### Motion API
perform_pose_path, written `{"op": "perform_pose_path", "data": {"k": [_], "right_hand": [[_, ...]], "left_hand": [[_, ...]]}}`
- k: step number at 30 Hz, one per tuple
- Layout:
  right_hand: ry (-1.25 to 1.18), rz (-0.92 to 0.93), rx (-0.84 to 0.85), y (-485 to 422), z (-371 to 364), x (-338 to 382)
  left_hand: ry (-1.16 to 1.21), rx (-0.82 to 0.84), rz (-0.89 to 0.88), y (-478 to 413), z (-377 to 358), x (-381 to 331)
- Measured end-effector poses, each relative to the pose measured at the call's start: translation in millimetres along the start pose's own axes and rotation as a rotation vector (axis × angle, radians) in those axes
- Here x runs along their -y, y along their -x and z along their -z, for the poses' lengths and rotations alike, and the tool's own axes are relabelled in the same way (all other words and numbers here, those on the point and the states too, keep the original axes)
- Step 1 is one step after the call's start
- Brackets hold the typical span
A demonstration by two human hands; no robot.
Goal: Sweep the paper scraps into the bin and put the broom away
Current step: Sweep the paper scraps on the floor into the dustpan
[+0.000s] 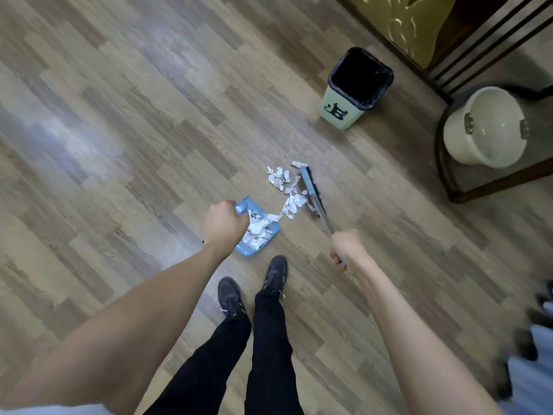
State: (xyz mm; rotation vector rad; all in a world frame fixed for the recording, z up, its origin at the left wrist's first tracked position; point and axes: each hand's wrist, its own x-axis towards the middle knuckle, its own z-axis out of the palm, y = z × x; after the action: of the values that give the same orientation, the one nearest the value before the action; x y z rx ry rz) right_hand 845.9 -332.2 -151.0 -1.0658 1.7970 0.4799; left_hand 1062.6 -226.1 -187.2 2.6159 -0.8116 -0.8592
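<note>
White paper scraps [285, 187] lie in a loose trail on the wooden floor. More scraps fill the blue dustpan [270, 232], which rests on the floor just ahead of my feet. My left hand [223, 226] is closed around the dustpan's handle. My right hand [347, 250] grips the thin handle of the blue broom [311, 187], whose head stands right of the scraps. A pale green bin [356, 88] with a black liner stands farther off, to the upper right, with nothing visible inside.
A cream bucket [484, 127] sits under a dark wooden chair frame [478, 187] at the right. Dark rails and a golden panel [398, 22] fill the top right corner. My shoes [276, 272] stand just behind the dustpan. Blurred grey and black items lie at the right edge.
</note>
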Motion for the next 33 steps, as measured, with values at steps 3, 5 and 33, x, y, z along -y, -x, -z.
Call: {"op": "perform_pose_path", "data": {"k": [3, 5, 33], "right_hand": [[0.112, 0.081, 0.077, 25, -29, -2], [0.178, 0.118, 0.083, 46, -41, -2], [0.384, 0.387, -0.067, 30, -35, 117]], "left_hand": [[0.017, -0.013, -0.036, 1, -1, -11], [0.025, -0.038, -0.030, -1, 1, -18], [0.044, -0.116, 0.208, -15, 49, 43]]}}
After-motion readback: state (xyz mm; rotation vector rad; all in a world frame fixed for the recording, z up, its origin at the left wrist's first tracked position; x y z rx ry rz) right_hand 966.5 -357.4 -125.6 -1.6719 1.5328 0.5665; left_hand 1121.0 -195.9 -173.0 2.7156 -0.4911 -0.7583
